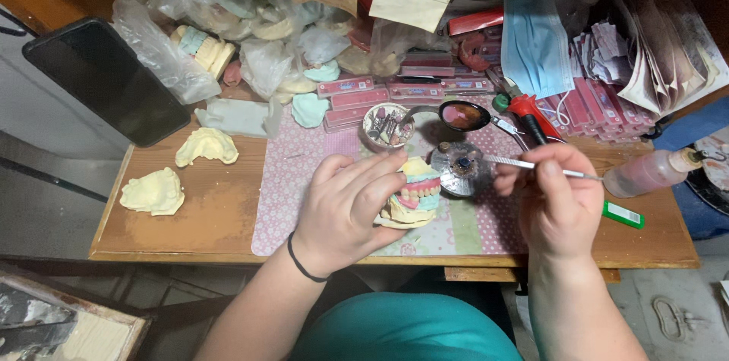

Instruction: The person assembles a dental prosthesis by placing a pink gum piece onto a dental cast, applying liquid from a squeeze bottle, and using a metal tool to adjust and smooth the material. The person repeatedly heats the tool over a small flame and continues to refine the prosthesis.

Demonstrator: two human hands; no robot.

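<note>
Wooden bench (205,217) | left hand (345,205) fingers wrapped round dental model (414,198) | right hand (558,205) pinching metal tool (524,166), tip seemingly over burner (461,167)

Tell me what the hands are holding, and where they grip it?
Left hand grips the dental model around its side; right hand pinches a thin metal tool mid-shaft.

The left hand (345,205) covers the near side of the dental model (414,195), so how its fingers grip there cannot be told. The far tip of the thin metal tool (531,167) in the right hand (554,205) ends over the round burner (460,167), and whether they touch is unclear. Beyond the left hand, the small bowl (386,125) holds pieces too small to tell. Right of the right hand, the squeeze bottle (654,170) is partly hidden. Both forearms are cut off by the lower edge.
</note>
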